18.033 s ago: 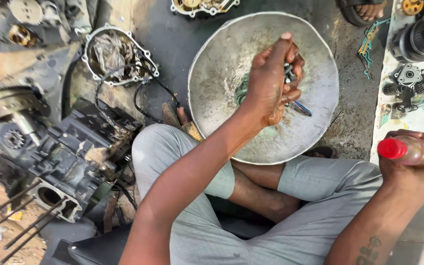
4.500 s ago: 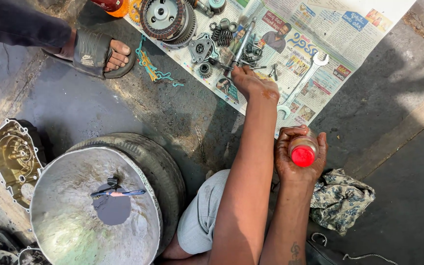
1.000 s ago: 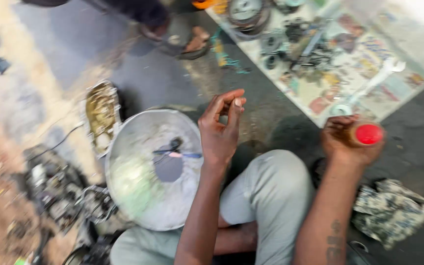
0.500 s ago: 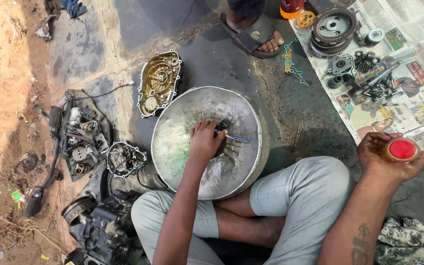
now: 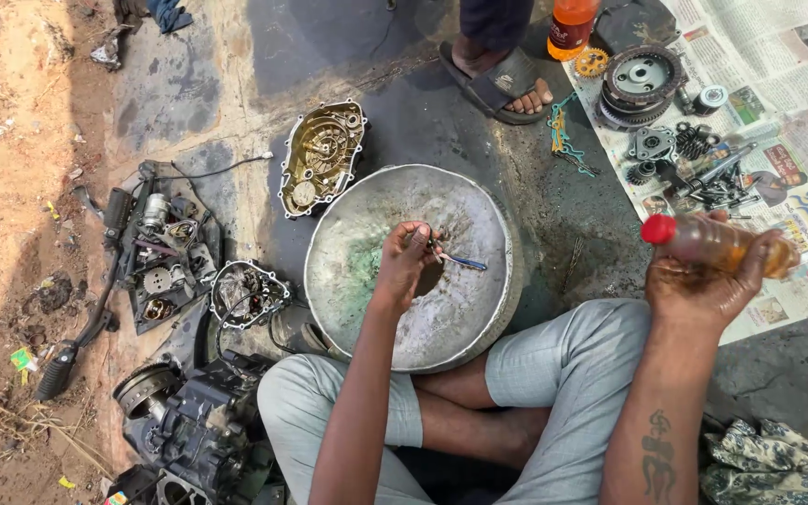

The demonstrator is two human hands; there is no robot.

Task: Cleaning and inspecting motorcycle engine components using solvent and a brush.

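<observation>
I sit cross-legged on the ground with a wide, dented metal basin (image 5: 357, 271) in front of my knees. My left hand (image 5: 404, 264) hovers over the basin's middle, its fingers pinched on a small metal part (image 5: 438, 245); a blue-handled brush (image 5: 465, 263) lies in the basin just beside it. My right hand (image 5: 703, 285) is raised at the right and grips a clear plastic bottle (image 5: 717, 245) of amber liquid with a red cap, tipped on its side.
A newspaper (image 5: 778, 103) at the upper right carries gears, a clutch drum (image 5: 644, 82) and a spanner. Another person's sandalled foot (image 5: 507, 79) and an orange bottle (image 5: 572, 28) stand beyond the basin. Engine covers (image 5: 322, 157) and a stripped engine (image 5: 203, 430) lie left.
My left hand went to the newspaper, came back and now holds a small part over the basin. My right hand has kept the bottle and tipped it onto its side.
</observation>
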